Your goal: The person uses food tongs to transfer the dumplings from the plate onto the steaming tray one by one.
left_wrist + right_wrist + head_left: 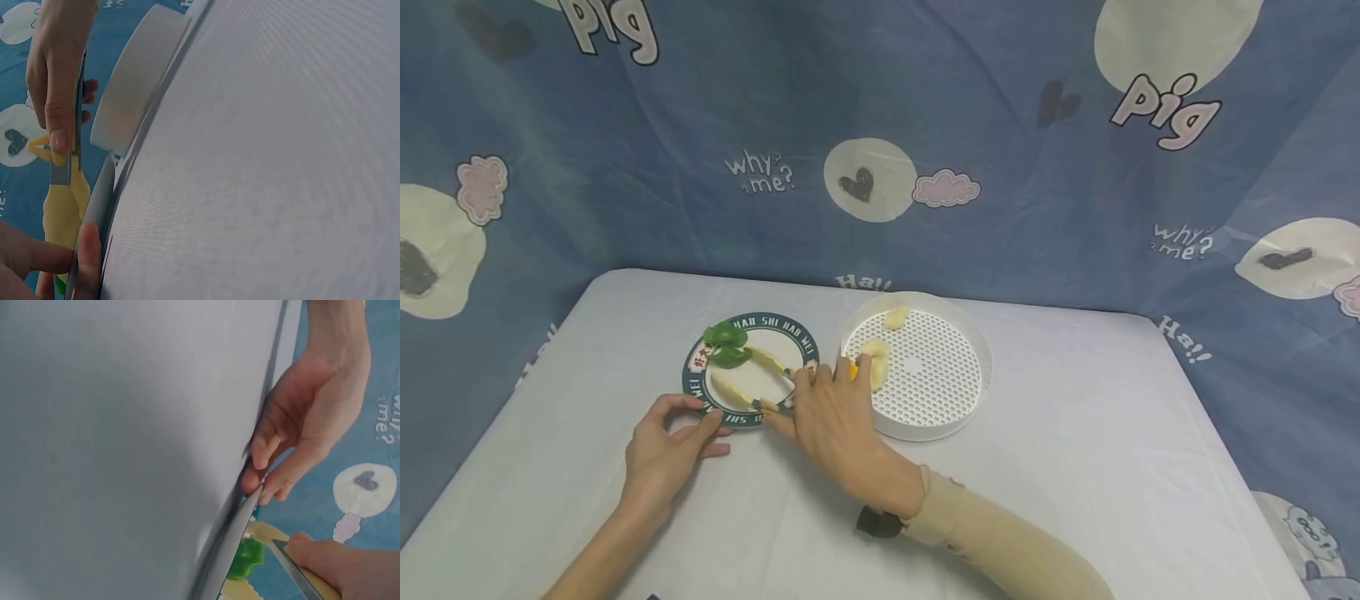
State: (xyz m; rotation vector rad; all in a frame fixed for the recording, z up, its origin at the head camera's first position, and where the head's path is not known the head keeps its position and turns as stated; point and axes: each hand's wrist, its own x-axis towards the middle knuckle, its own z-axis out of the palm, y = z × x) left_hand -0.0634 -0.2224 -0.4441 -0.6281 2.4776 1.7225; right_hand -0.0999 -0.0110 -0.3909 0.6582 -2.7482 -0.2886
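Holding yellow tongs [730, 388] over plate [807, 342] reading "HAO SHI HAO WEI," right hand's [842, 429] fingers are gripping; left hand's [664, 457] are pinching its rim. Green piece [726, 335] is lying on it.

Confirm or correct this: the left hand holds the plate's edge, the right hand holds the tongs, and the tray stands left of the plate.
One error: the tray stands right of the plate, as the head view shows. The left hand does hold the plate's edge, and the right hand the tongs.

Blue cloth [1000, 242] (cartoon-printed, lightly creased) standing behind white table [1075, 450].
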